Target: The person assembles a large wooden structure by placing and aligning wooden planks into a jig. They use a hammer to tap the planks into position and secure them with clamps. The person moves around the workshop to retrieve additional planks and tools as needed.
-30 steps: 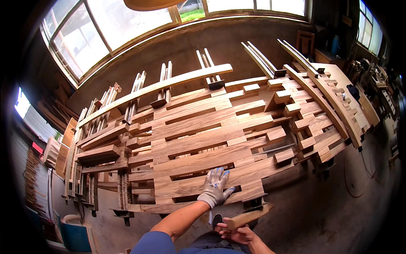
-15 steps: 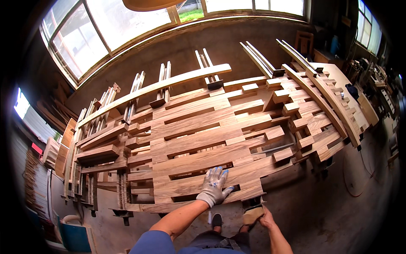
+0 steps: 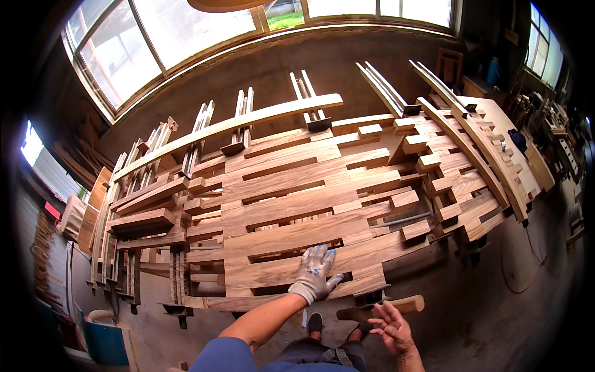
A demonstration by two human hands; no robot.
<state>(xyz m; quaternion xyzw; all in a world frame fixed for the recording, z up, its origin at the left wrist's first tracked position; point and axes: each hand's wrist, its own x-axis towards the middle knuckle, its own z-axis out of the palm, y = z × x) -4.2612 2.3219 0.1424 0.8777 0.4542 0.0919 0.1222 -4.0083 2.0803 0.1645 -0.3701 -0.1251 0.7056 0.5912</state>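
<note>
My left hand (image 3: 315, 273), in a pale glove with blue fingertips, lies flat with fingers spread on the near boards of a wooden panel (image 3: 297, 245). The panel is made of staggered light-brown boards with long slots between them. My bare right hand (image 3: 393, 332) is open, fingers apart, just below the panel's near edge. Beside its fingertips a wooden bar handle (image 3: 409, 304) lies crosswise under a dark metal clamp end (image 3: 370, 297). The right hand seems apart from the handle, though fingers overlap it in view.
Metal bar clamps (image 3: 307, 99) stick out beyond the panel's far edge. A long wooden strip (image 3: 248, 121) lies across the left part, two curved strips (image 3: 474, 146) across the right. Loose wood blocks (image 3: 145, 222) sit at left. A hose (image 3: 517, 288) lies on the floor at right.
My right hand has let go of the wooden handle and opened. The handle has turned from pointing toward me to lying crosswise. The left hand stays in place.
</note>
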